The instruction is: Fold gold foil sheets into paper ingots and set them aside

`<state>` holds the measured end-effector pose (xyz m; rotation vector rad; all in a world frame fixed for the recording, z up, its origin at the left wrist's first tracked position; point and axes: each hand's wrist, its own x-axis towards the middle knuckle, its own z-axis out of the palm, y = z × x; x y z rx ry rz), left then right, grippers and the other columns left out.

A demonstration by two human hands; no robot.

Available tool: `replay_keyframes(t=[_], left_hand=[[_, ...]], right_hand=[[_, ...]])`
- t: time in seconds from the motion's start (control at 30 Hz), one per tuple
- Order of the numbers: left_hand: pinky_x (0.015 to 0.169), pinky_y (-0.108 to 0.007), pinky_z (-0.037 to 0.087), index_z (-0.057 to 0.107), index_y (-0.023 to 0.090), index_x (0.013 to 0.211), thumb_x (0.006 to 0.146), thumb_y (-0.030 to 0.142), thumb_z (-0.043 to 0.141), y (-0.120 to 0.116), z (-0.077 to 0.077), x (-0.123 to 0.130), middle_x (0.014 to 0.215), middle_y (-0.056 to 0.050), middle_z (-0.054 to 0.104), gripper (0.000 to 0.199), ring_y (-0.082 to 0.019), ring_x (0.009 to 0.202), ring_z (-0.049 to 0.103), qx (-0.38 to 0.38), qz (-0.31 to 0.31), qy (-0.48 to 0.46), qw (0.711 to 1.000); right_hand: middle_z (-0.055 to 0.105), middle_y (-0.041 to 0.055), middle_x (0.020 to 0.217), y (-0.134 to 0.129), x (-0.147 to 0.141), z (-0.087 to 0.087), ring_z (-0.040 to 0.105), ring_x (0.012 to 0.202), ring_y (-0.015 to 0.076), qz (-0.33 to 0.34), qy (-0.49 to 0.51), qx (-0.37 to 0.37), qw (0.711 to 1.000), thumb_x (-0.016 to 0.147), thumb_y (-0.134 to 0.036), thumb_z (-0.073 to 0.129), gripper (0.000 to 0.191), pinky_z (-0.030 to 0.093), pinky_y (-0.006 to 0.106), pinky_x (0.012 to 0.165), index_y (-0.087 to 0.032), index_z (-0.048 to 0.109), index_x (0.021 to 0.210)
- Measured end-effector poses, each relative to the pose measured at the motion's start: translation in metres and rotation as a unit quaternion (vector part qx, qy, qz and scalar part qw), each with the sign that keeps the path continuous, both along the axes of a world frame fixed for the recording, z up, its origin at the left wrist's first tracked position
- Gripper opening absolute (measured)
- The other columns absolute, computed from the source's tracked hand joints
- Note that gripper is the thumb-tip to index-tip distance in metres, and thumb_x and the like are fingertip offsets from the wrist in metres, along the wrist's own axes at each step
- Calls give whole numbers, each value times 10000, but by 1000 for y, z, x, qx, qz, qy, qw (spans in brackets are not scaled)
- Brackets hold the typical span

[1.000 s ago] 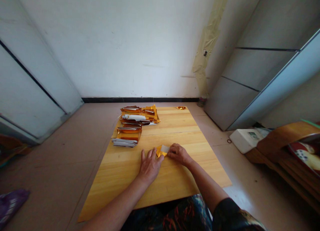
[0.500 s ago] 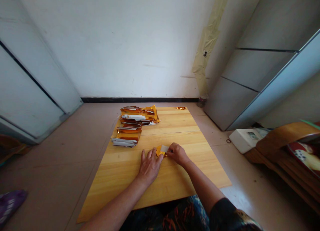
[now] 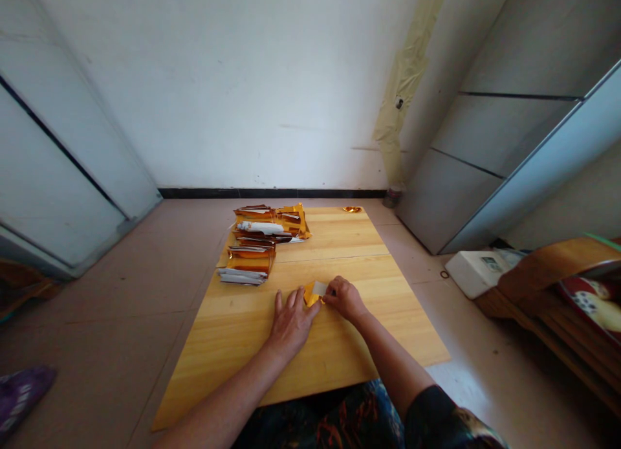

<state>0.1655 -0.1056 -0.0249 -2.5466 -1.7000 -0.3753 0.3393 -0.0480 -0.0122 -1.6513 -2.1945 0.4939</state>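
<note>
A small gold foil sheet with a whitish-grey face (image 3: 319,288) lies near the middle of the wooden table (image 3: 233,345). My left hand (image 3: 291,323) rests palm down on the table, its fingers apart and its thumb and fingertips touching the sheet's left and lower edge. My right hand (image 3: 343,297) has its fingers pinched on the sheet's right edge. Beyond my left hand, stacks of gold and white folded paper (image 3: 252,258) stand at the table's far left.
A crumpled gold foil piece (image 3: 352,209) lies at the table's far edge. White wall behind, grey cabinet (image 3: 466,171) to the right, a white box (image 3: 473,273) beside wooden furniture. A purple bag (image 3: 24,397) is on the floor at lower left.
The view has shifted very slightly. Both hands stay at the foil sheet, with only a slight movement of the fingers.
</note>
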Motion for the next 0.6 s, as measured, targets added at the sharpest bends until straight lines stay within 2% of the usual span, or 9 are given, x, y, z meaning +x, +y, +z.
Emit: replay_keyframes(t=[0.43, 0.6], left_hand=[[1007, -620, 223, 543, 332, 1167, 876, 222, 470, -1, -1, 1, 1303, -122, 480, 320, -275, 1210, 419, 4, 8, 15, 1000], [1001, -625, 227, 525, 345, 1183, 873, 238, 478, -1, 1, 2, 1310, -117, 475, 331, -269, 1208, 423, -5, 13, 19, 1000]], right_hand=[[575, 11, 757, 0, -2, -4, 536, 711, 119, -22, 4, 2, 1000, 712, -152, 643, 65, 373, 201, 633, -179, 616, 659], [571, 7, 750, -1, -2, -3, 532, 720, 114, -26, 4, -7, 1000, 717, -148, 625, 69, 366, 195, 640, -175, 612, 655]])
